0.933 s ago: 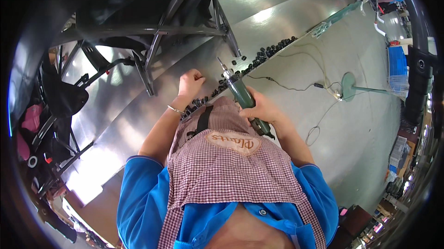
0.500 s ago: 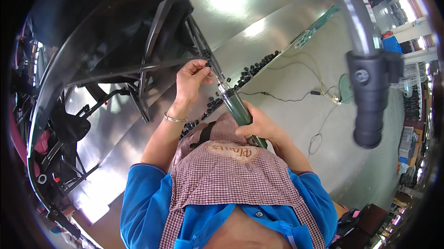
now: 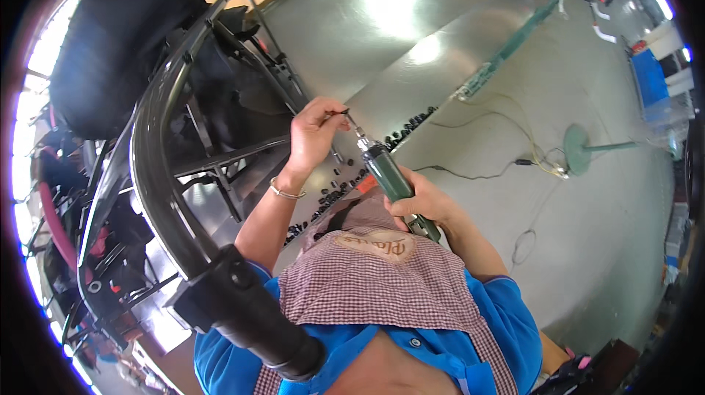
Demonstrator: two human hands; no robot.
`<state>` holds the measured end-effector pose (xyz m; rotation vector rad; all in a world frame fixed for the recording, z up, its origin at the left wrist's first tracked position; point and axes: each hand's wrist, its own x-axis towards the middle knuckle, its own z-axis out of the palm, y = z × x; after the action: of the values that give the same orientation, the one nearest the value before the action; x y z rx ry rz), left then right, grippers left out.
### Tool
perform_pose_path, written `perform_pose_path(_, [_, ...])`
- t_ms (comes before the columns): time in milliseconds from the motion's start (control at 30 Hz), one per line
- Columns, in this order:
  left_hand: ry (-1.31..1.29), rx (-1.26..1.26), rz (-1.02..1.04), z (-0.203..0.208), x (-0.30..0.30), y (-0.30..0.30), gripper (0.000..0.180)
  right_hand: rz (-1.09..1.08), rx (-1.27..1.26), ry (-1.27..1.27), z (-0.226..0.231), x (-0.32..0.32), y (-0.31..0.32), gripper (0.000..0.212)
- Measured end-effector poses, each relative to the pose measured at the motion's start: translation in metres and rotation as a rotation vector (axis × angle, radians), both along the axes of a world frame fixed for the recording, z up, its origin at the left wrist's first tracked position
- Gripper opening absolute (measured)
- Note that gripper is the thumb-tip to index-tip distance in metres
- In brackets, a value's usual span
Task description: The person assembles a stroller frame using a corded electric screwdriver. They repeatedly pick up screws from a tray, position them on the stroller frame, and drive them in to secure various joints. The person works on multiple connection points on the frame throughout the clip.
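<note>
Toward six o'clock on my feed, I see brown script lettering (image 3: 397, 247) on the oval patch (image 3: 371, 245) of the checked apron (image 3: 374, 292).

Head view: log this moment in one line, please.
Right hand: grips green power screwdriver | left hand: fingers at bit tip | small black pieces: strewn along metal tabletop edge

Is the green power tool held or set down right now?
Held: the right hand wraps around the green power tool, its bit pointing toward the left hand.
</note>
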<state>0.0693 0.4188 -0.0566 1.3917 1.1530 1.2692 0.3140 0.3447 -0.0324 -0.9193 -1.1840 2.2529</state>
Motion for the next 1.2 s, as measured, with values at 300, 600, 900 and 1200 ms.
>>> perform_pose_path(300, [0.046,-0.001,0.044,0.033,-0.008,0.042,0.043,-0.088,0.391,-0.161,-0.023,0.012,0.037,0.088])
perform_pose_path(600, [-1.427,0.369,0.208,0.086,-0.050,0.132,0.027,-0.020,0.281,-0.184,-0.018,0.051,0.066,0.087])
perform_pose_path(900, [-1.069,0.311,0.529,0.076,-0.073,0.128,0.021,-0.022,0.286,-0.250,-0.012,0.062,0.063,0.085])
perform_pose_path(1200, [-0.677,0.500,0.556,0.088,-0.111,0.115,0.028,-0.030,0.354,-0.243,-0.032,0.048,0.059,0.090])
